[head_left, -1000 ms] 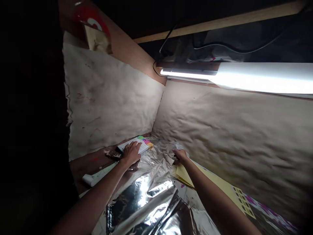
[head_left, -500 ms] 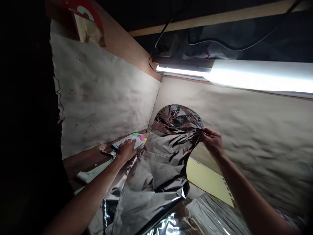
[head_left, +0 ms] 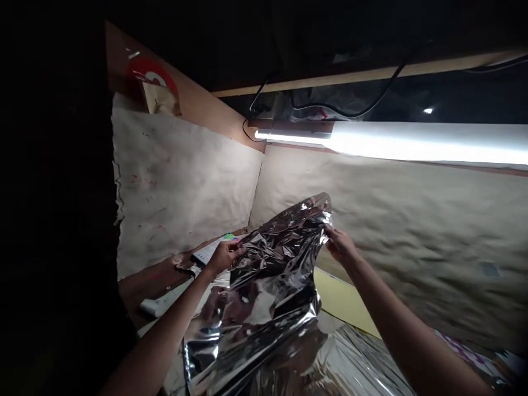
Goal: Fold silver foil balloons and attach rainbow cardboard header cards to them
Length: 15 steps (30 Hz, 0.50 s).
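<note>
A shiny silver foil sheet (head_left: 276,258) is stretched between my two hands, wrinkled and partly raised off the surface. My left hand (head_left: 225,257) pinches its left edge, with the fingertips closed on the film. The upper right edge is gripped by my right hand (head_left: 340,242), and a loose flap of foil stands above those fingers. Behind my left hand lies a notepad (head_left: 203,254) with bright coloured tabs (head_left: 230,237), partly hidden by the hand and foil. More of the film spreads toward me across the lower part of the view.
A yellow card sheet (head_left: 346,302) lies right of the foil. Rolled pale paper (head_left: 159,301) rests at the left. Paper-covered walls (head_left: 185,187) meet in the corner. A lit tube lamp (head_left: 297,136) and black cable (head_left: 363,113) hang above. Patterned fabric (head_left: 464,352) sits far right.
My left hand has left the notepad and taken hold of the foil's left edge. My right hand still grips the foil, whose raised part now sits lower and tauter. The camera view has shifted.
</note>
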Each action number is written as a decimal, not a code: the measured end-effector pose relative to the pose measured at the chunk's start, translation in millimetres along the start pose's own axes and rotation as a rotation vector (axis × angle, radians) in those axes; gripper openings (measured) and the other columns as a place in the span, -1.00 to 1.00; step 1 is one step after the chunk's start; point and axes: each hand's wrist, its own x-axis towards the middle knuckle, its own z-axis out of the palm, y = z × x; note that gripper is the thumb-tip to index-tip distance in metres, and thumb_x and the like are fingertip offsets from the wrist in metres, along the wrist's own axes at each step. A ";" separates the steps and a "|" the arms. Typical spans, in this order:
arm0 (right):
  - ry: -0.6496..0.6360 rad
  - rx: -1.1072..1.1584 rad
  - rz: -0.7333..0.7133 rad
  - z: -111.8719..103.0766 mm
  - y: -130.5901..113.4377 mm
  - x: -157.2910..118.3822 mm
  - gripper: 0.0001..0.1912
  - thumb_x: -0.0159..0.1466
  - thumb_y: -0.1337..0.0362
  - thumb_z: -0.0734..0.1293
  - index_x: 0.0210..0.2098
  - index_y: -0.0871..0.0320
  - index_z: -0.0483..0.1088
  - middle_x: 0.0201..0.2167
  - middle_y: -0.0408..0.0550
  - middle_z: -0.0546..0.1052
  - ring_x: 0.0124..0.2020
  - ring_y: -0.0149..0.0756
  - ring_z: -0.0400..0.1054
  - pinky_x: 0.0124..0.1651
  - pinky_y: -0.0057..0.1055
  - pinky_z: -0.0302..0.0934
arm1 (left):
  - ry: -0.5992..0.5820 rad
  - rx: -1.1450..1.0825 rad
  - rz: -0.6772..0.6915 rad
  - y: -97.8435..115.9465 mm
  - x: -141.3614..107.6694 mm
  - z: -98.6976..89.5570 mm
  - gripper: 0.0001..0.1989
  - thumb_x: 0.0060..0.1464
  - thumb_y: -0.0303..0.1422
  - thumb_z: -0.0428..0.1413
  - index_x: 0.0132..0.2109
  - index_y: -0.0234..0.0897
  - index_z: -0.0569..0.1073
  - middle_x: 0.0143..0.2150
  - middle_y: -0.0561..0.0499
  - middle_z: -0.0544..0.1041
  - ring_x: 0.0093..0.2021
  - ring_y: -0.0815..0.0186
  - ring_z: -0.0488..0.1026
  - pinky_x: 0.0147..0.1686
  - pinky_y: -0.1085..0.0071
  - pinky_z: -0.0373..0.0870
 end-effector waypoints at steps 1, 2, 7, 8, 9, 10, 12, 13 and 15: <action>-0.001 -0.065 0.042 7.5 9.6 3.5 -0.52 0.01 -0.03 0.52 -0.25 0.19 0.46 -0.48 -0.07 0.50 -0.58 -0.40 0.30 -0.56 -0.49 0.21 | 0.039 0.053 -0.053 -4.2 0.4 -7.7 -0.54 0.13 -0.04 0.10 -0.15 -0.41 0.57 -0.27 -0.12 0.61 -0.21 0.14 0.55 -0.23 0.37 0.41; -0.001 -0.134 0.077 15.3 19.2 5.9 -0.52 0.03 0.02 0.51 -0.19 0.20 0.46 -0.45 -0.03 0.52 -0.54 -0.35 0.37 -0.51 -0.45 0.28 | 0.084 0.116 -0.112 -9.2 0.6 -16.2 -0.62 0.12 -0.14 0.13 -0.14 -0.41 0.56 -0.27 -0.13 0.61 -0.19 0.11 0.55 -0.22 0.35 0.40; -0.042 -0.441 0.086 58.7 62.7 -3.2 -0.35 0.04 0.27 0.46 0.13 0.26 0.35 -0.08 0.19 0.54 -0.03 -0.02 0.45 -0.04 -0.20 0.35 | 0.210 0.437 -0.325 -31.2 -4.7 -45.1 -0.83 0.03 -0.41 0.21 -0.19 -0.34 0.59 -0.18 -0.24 0.62 -0.04 0.00 0.52 -0.12 0.31 0.34; -0.075 -0.479 0.068 67.6 69.9 -8.8 -0.36 0.05 0.30 0.45 0.13 0.26 0.36 -0.03 0.20 0.53 0.03 0.00 0.42 0.03 -0.19 0.31 | 0.205 0.480 -0.338 -32.6 -6.2 -46.2 -0.87 0.05 -0.40 0.20 -0.24 -0.33 0.60 -0.19 -0.24 0.63 -0.05 0.01 0.53 -0.14 0.31 0.33; -0.116 -0.508 0.051 76.3 76.2 -15.1 -0.38 0.05 0.31 0.43 0.12 0.25 0.38 -0.01 0.19 0.52 0.06 0.00 0.41 0.07 -0.19 0.29 | 0.196 0.517 -0.346 -32.9 -7.4 -46.4 -0.88 0.08 -0.38 0.20 -0.28 -0.32 0.61 -0.21 -0.24 0.63 -0.08 0.02 0.54 -0.17 0.32 0.34; -0.162 -0.526 0.033 84.7 81.4 -21.9 -0.43 0.07 0.31 0.42 0.09 0.23 0.40 0.00 0.17 0.52 0.05 -0.01 0.41 0.09 -0.19 0.27 | 0.190 0.551 -0.351 -32.1 -8.1 -45.8 -0.87 0.10 -0.35 0.19 -0.30 -0.30 0.61 -0.22 -0.24 0.63 -0.10 0.03 0.55 -0.20 0.33 0.34; -0.256 -0.534 0.002 101.3 88.1 -35.3 -0.52 0.10 0.29 0.40 0.03 0.20 0.46 -0.02 0.12 0.54 -0.01 -0.06 0.45 0.08 -0.22 0.26 | 0.196 0.611 -0.346 -28.9 -8.2 -43.9 -0.83 0.15 -0.30 0.15 -0.26 -0.28 0.61 -0.21 -0.23 0.63 -0.12 0.04 0.56 -0.23 0.34 0.33; -0.301 -0.524 -0.013 109.8 89.3 -41.4 -0.56 0.12 0.28 0.39 0.00 0.20 0.47 -0.04 0.10 0.55 -0.03 -0.08 0.46 0.06 -0.24 0.27 | 0.205 0.637 -0.338 -26.9 -7.9 -43.0 -0.81 0.17 -0.29 0.14 -0.23 -0.26 0.61 -0.20 -0.22 0.63 -0.12 0.05 0.56 -0.23 0.34 0.33; -0.383 -0.486 -0.034 128.0 87.7 -51.9 -0.62 0.16 0.25 0.37 -0.02 0.22 0.48 -0.09 0.08 0.57 -0.07 -0.14 0.47 0.00 -0.29 0.30 | 0.229 0.681 -0.314 -23.0 -7.3 -41.8 -0.76 0.22 -0.25 0.09 -0.16 -0.26 0.61 -0.18 -0.23 0.63 -0.12 0.05 0.55 -0.21 0.32 0.34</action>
